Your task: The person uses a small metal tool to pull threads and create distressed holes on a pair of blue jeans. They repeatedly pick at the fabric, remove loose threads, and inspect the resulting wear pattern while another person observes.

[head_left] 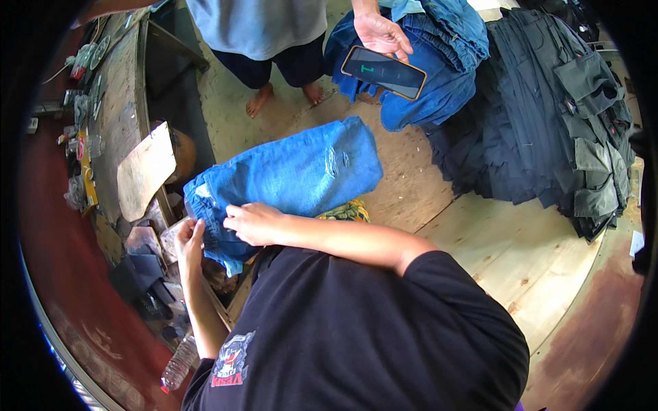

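Folded blue jeans (288, 171) lie crosswise in front of me, with a frayed, whitish worn patch toward their right end. Their gathered waist end (205, 218) points left and hangs down a little. At its near corner, my left hand (190, 241) pinches the edge of the denim between thumb and fingers. My right hand (253, 225) is just to the right, its fingers curled on the denim near the waist; its fingertips are partly hidden. A bit of yellow-and-green patterned cloth (348, 211) shows from under the jeans.
Across from me a barefoot person's hand (384, 35) holds a phone (384, 72) beside a heap of blue denim (439, 75). A tall pile of dark trousers (521, 116) stands right. A cluttered wooden bench (120, 89) runs along the left; a plastic bottle (179, 363) lies near my left arm.
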A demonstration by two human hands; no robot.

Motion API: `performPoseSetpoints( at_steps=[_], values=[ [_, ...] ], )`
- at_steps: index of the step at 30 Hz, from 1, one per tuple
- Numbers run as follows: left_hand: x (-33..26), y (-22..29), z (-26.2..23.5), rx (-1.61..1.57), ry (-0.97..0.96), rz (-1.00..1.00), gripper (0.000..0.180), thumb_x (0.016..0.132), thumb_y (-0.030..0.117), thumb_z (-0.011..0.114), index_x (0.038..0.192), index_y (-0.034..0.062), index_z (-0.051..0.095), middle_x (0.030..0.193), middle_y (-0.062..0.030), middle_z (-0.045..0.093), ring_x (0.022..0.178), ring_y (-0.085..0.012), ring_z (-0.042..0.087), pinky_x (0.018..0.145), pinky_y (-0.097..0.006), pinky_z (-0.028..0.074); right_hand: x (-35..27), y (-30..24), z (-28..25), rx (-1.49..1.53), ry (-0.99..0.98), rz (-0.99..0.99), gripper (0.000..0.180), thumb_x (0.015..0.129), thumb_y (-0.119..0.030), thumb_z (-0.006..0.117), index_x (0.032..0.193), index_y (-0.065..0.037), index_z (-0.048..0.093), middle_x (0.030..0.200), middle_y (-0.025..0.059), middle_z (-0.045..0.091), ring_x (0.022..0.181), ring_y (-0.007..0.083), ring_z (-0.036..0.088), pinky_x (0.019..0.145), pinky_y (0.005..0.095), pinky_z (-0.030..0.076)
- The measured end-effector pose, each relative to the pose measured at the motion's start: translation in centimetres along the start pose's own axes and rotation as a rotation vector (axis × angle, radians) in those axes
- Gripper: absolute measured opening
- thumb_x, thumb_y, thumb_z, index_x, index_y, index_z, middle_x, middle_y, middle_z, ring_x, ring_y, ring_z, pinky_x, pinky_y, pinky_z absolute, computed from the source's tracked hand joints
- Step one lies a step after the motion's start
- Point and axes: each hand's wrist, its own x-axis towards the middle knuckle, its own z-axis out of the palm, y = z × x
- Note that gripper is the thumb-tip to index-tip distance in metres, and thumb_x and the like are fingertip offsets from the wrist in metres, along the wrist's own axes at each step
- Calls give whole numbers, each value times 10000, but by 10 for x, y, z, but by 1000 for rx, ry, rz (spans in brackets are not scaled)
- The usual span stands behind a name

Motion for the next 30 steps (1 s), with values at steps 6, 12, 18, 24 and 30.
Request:
performPoseSetpoints(
  at_steps=[6,12,18,24,30],
  values=[
    [7,-8,-27,-894,-499,-227,367,1187,297,567,1434,45,667,1401,-93,772,1267,-217,743,1050,-381,611,11,-11,-12,153,195,10,393,982,-272,801,1297,-78,668,1185,154,667,968,388,786,855,509,649],
    [11,-2,-22,-839,-389,-222,400,1179,295,586,1476,33,646,1472,-111,738,1333,-241,718,1142,-433,573,30,-20,-5,113,82,90,463,972,-272,805,1347,-57,640,1267,206,663,981,438,778,862,544,648],
    [27,12,-9,-731,-298,-179,186,1153,170,661,1296,66,716,1281,-54,786,1182,-177,739,1085,-366,573,2,-20,-33,197,109,265,532,1038,-273,739,1502,-47,609,1096,240,788,962,461,778,873,556,625],
    [44,6,-8,-847,-325,-70,217,1124,144,697,1331,82,712,1304,-32,753,1270,-160,670,1147,-336,498,-64,-12,-56,-67,-41,558,817,1035,-226,697,1754,-79,337,858,241,790,763,465,773,750,588,627],
    [47,10,10,-1041,-765,-415,868,1103,670,618,1714,77,451,1653,-198,605,1463,-380,640,1267,-617,479,-62,-16,-52,-115,-95,537,878,1013,-191,677,1798,-169,287,890,230,796,810,461,782,773,586,632]
  ],
)
